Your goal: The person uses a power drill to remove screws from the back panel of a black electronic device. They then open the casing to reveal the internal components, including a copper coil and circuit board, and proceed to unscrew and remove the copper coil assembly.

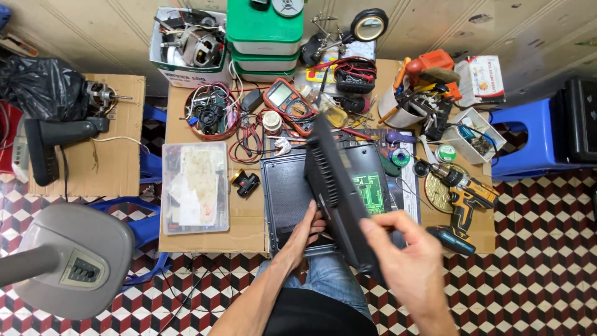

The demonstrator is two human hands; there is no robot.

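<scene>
Black cover (336,193): tilted on edge, mid-worktop (205,233), between my hands.
Left hand (305,233): at 7 o'clock of cover, I grip its lower edge.
Right hand (407,246): at 4 o'clock, I pinch its near corner.
Green circuit board (370,191): at 3 o'clock, under cover.

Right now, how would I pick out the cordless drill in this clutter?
Start at the cardboard-covered table and go to its right end, beside the blue stool. The cordless drill lies there, partly on a round brass-coloured plate. It alone has an orange-and-black body with a chuck.
</scene>
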